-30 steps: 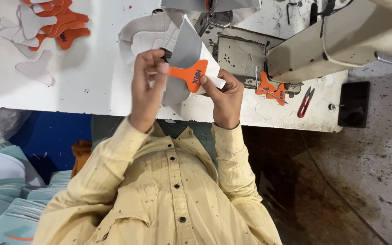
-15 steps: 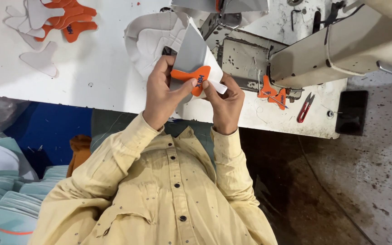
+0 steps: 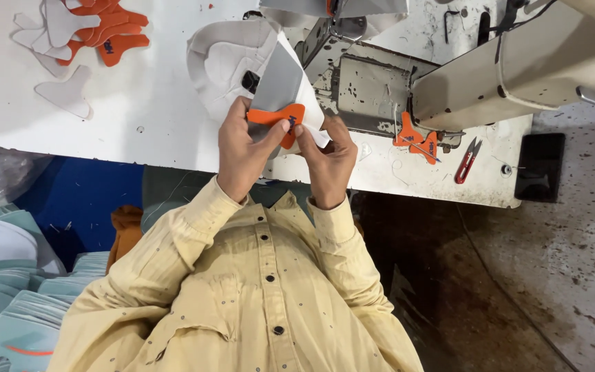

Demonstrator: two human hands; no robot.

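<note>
A wide white worktable [image 3: 139,96] fills the upper part of the view, with a cream-coloured industrial sewing machine [image 3: 518,62] lying across its right end and the machine's grey metal bed plate [image 3: 366,86] just left of that. The person's pale yellow button-up shirt [image 3: 242,296] takes up the lower middle. Stacks of pale teal fabric shoe pieces [image 3: 8,289] sit at the lower left, below the table edge. A curved white padded shoe piece [image 3: 222,58] lies on the table just above the hands.

Both hands are raised over the table's near edge. The left hand [image 3: 239,148] is closed in a pinch on a grey and white fabric panel [image 3: 280,79] and on the small orange butterfly-shaped patch [image 3: 277,117] pressed against its lower end. The right hand [image 3: 328,162] grips the same patch and panel from the other side, thumb on top.

A heap of orange and white cut patches [image 3: 84,38] rests at the table's far left corner. Two more orange patches [image 3: 414,141] lie beside the machine bed, and small red thread snips [image 3: 466,162] sit near them, to the right.
</note>
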